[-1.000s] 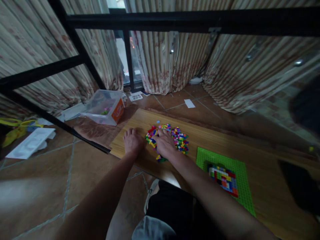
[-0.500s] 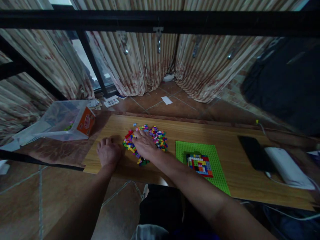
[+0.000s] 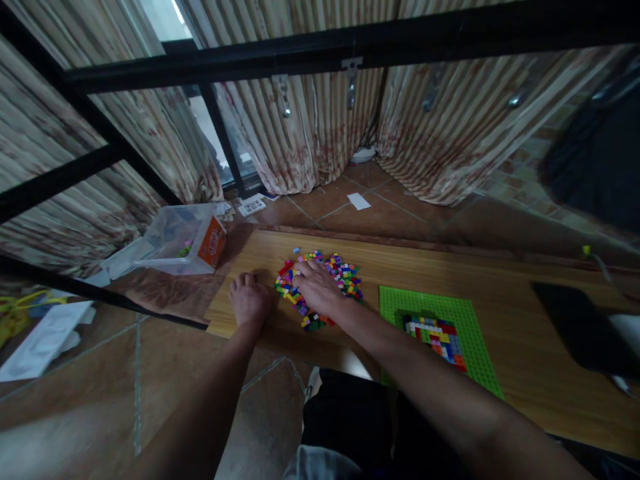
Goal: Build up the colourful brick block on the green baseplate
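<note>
A loose pile of small multicoloured toy bricks (image 3: 345, 275) lies on the wooden table. My right hand (image 3: 315, 285) reaches over the pile from the right, palm down, fingers stretched out among the bricks. Its fingertips are partly lost among the colours, and I see no brick lifted in it. Left of the pile, my left hand (image 3: 249, 300) rests on the tabletop with its fingers curled under; its palm is hidden. To the right lies a green baseplate (image 3: 480, 340) bearing a flat multicoloured brick mosaic (image 3: 440, 337), partly covered by my right forearm.
Past the table's (image 3: 370, 340) left end, a clear plastic box (image 3: 173, 233) with an orange label stands on a ledge, a few bricks inside. A black phone-like slab (image 3: 580, 327) and a white device (image 3: 627, 333) lie at the right. Black metal bars (image 3: 300, 57) cross in front of curtains.
My view has turned to the left, so everything appears shifted right and the white device is cut off. Both hands stay nearly in place relative to the bricks and table.
</note>
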The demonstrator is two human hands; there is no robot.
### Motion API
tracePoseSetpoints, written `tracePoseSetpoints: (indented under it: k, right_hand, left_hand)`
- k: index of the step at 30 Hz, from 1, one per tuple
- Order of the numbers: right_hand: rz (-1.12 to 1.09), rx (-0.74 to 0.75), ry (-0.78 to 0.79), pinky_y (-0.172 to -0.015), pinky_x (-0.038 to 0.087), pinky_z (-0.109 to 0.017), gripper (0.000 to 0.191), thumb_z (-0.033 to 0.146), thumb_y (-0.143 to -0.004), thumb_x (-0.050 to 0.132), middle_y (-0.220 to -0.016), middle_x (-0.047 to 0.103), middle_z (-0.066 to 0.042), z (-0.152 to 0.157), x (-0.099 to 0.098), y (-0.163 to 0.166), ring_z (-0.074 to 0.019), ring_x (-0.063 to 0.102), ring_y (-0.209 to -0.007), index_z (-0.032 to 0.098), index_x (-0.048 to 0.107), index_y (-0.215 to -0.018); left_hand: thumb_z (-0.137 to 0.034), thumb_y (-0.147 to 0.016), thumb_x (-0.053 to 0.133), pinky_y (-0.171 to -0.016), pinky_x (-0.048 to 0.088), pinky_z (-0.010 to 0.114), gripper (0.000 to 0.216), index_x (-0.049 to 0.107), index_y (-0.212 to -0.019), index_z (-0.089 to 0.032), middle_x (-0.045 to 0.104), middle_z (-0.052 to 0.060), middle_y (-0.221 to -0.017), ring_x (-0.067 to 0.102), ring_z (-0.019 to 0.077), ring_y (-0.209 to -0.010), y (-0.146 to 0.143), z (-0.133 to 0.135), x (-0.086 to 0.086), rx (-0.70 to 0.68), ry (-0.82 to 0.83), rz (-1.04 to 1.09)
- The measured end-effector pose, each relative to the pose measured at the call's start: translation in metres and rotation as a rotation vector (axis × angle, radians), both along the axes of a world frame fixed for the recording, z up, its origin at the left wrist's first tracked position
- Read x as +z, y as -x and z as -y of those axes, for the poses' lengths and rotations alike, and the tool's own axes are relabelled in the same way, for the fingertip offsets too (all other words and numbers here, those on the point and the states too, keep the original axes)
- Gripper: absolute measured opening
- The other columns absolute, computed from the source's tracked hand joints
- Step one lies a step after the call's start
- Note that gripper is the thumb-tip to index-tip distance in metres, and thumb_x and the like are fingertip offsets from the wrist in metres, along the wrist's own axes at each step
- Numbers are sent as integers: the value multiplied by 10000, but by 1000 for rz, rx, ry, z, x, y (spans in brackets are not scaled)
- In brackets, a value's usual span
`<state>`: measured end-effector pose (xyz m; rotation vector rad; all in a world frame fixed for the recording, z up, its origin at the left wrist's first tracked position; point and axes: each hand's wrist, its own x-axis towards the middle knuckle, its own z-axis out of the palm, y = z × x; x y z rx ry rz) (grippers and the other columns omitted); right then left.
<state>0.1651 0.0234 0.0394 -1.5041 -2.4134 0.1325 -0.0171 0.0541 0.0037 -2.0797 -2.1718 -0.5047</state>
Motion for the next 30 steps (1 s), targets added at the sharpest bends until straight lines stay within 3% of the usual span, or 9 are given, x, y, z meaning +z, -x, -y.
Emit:
tracePoseSetpoints:
  k: [17,21,23,26,30]
  right_hand:
    - [21,30,81,-996,357,-425,205,157,-888,530,-1269,575,-112,-3,10,2,-266,421,-1223,189,729,-931]
    - [-265,-27,5,-995,385,-403,147,174,-872,569,-1176,632,-91,19,24,-5,-248,494,-1168,197,698,-940]
    - [-496,-121,34,-910,451,-367,165,193,-890,537,-1041,678,-71,37,29,-18,-217,596,-1015,200,664,-994]
    - [-804,-286,180,-664,513,-304,210,343,-902,523,-897,704,-36,69,32,-51,-171,651,-706,222,638,-1030]
    - [-1007,-531,234,-659,539,-299,306,448,-803,645,-943,727,-45,111,33,-108,-173,667,-717,227,691,-1009]
  left_hand:
    - [-182,-858,418,-866,428,403,347,616,-1141,-146,615,127,-1124,526,299,-1033,0,2,-4,4,-2,-10]
    - [-183,-861,420,-855,428,401,345,615,-1143,-143,613,132,-1120,526,300,-1038,0,1,-5,16,5,0]
    - [-185,-862,423,-852,428,402,340,618,-1136,-141,612,134,-1126,524,301,-1045,0,1,-5,18,8,9]
    - [-181,-860,425,-859,428,403,333,625,-1123,-138,614,133,-1137,523,299,-1046,0,1,-6,8,3,21]
    - [-179,-858,422,-860,428,407,341,626,-1128,-134,615,138,-1145,523,304,-1052,0,1,-5,8,-1,25]
